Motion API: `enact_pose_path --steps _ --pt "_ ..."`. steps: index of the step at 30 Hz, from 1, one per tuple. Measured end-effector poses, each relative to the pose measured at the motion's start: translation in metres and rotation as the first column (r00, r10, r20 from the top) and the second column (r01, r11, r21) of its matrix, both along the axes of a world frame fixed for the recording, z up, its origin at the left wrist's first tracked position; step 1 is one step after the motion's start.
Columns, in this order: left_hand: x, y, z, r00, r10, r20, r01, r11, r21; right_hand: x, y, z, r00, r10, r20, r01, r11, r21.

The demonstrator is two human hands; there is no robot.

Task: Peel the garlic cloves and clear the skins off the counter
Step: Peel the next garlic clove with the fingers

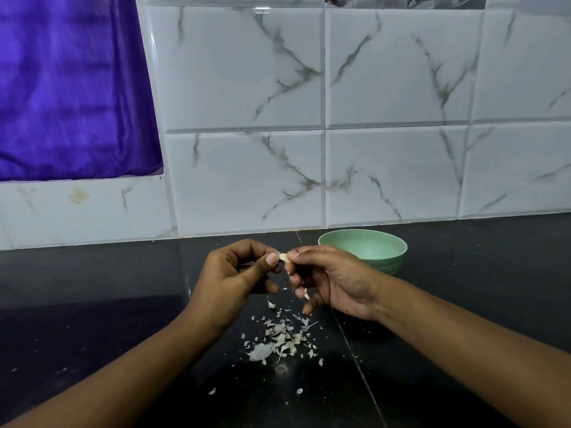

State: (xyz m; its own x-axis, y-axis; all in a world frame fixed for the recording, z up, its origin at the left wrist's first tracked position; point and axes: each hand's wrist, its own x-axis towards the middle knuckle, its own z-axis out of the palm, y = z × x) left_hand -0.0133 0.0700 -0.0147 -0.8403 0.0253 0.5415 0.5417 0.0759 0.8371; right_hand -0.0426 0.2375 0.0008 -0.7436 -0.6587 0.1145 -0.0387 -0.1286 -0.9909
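Head view. The person is holding both hands above the dark polished stone counter (92,304), directly over the work area. The left hand (234,273) is pinching a small pale garlic clove (283,257) between thumb and forefinger; this grip is clamped on the clove and is steadying it. The right hand (330,282) is meeting the clove from the opposite side, thumb and forefinger closed on its end. This grip is judged to be pulling at the skin; whether it is on skin or on flesh cannot be told.

The clove is being held clear of the counter, between the two hands, so that loosened pieces are dropping straight down. A scattered heap of thin white garlic skins (278,338) is lying on the counter just below the hands, and one flake (306,295) is clinging to a lower finger of the right hand.

A round pale green bowl (392,265) is standing just behind the right hand, near the white marble-veined tiled wall (247,88), within easy reach, probably for the peeled cloves. Its contents are not showing.

Peeling is judged to be under way; the clearing of skins is not yet done.
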Motion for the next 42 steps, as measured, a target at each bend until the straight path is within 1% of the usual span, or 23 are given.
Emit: enact_pose_path --steps 2,4,8,9,11,13,15,16,17,18,19,20,21,22,23,26,30,33,36,38,39,40,42 --pt "-0.001 -0.001 -0.001 1.000 0.020 0.018 -0.020 1.000 0.003 0.000 0.000 -0.001 0.999 -0.026 -0.036 0.027 1.000 0.013" --pt "-0.003 -0.002 -0.002 0.997 0.076 0.031 -0.076 0.997 -0.022 -0.001 -0.001 -0.004 0.978 -0.115 -0.173 0.127 0.990 0.064" --pt "-0.003 -0.001 -0.004 0.984 0.177 0.005 -0.175 0.977 -0.121 -0.006 -0.001 -0.007 0.881 -0.220 -0.419 0.281 0.956 0.089" --pt "-0.002 0.000 -0.004 0.984 0.180 0.006 -0.178 0.976 -0.128 -0.006 -0.001 -0.007 0.833 -0.233 -0.501 0.324 0.940 0.103" --pt "-0.001 0.000 -0.004 0.985 0.170 0.033 -0.165 0.980 -0.111 -0.007 0.001 -0.008 0.653 -0.240 -0.718 0.446 0.888 0.109" --pt "-0.001 0.001 -0.003 0.986 0.138 0.098 -0.132 0.989 -0.063 -0.009 0.003 -0.008 0.408 -0.217 -0.887 0.531 0.846 0.037" --pt "-0.002 0.002 -0.003 0.978 0.093 0.187 -0.093 0.996 -0.011 -0.011 0.004 -0.009 0.186 -0.157 -0.970 0.555 0.831 -0.028" --pt "-0.002 0.002 -0.002 0.972 0.073 0.222 -0.077 0.997 0.010 -0.012 0.005 -0.010 0.103 -0.121 -0.987 0.563 0.825 -0.042" --pt "-0.002 0.002 -0.002 0.968 0.056 0.245 -0.064 0.998 0.027 -0.012 0.005 -0.010 0.078 -0.104 -0.992 0.568 0.822 -0.041" --pt "-0.002 0.002 -0.002 0.967 0.044 0.252 -0.055 0.998 0.039 -0.013 0.004 -0.010 0.129 -0.117 -0.985 0.566 0.824 -0.024" --pt "-0.001 0.002 -0.002 0.969 0.036 0.243 -0.048 0.998 0.044 -0.012 0.004 -0.009 0.288 -0.162 -0.944 0.545 0.838 0.022" --pt "-0.001 0.001 -0.002 0.975 0.034 0.219 -0.043 0.998 0.035 -0.011 0.003 -0.007 0.505 -0.209 -0.838 0.484 0.872 0.075" --pt "-0.001 0.000 -0.002 0.982 0.038 0.184 -0.040 0.999 0.011 -0.010 0.003 -0.007 0.694 -0.223 -0.685 0.401 0.909 0.111" --pt "-0.001 0.000 -0.002 0.989 0.046 0.142 -0.042 0.999 -0.028 -0.008 0.002 -0.007 0.809 -0.217 -0.547 0.328 0.938 0.113" --pt "-0.001 -0.002 -0.002 0.994 0.059 0.097 -0.052 0.996 -0.073 -0.007 0.001 -0.007 0.858 -0.215 -0.467 0.294 0.950 0.102" --pt "-0.002 -0.005 -0.004 0.992 0.117 -0.049 -0.124 0.977 -0.172 -0.002 -0.002 -0.005 0.924 -0.214 -0.317 0.239 0.970 0.042" --pt "0.000 -0.006 -0.006 0.950 0.207 -0.235 -0.269 0.923 -0.276 0.003 -0.006 -0.002 0.980 -0.168 -0.111 0.167 0.986 -0.021" --pt "0.002 -0.005 -0.005 0.889 0.265 -0.374 -0.400 0.846 -0.352 0.004 -0.006 -0.001 0.992 -0.118 0.039 0.119 0.992 -0.027" --pt "0.003 -0.006 -0.005 0.854 0.257 -0.452 -0.453 0.794 -0.405 0.004 -0.007 0.000 0.983 -0.081 0.166 0.086 0.996 -0.021" --pt "0.002 -0.007 -0.005 0.868 0.255 -0.427 -0.441 0.792 -0.423 0.004 -0.007 0.000 0.981 -0.084 0.175 0.084 0.996 0.002" --pt "0.001 -0.006 -0.006 0.890 0.255 -0.379 -0.412 0.804 -0.428 0.004 -0.007 -0.001 0.986 -0.092 0.140 0.091 0.996 0.017" --pt "0.000 -0.006 -0.006 0.922 0.245 -0.299 -0.358 0.834 -0.421 0.003 -0.007 -0.002 0.991 -0.111 0.069 0.108 0.993 0.041" --pt "-0.002 -0.005 -0.005 0.981 0.172 -0.087 -0.191 0.925 -0.330 0.002 -0.004 -0.003 0.980 -0.152 -0.131 0.167 0.980 0.112"
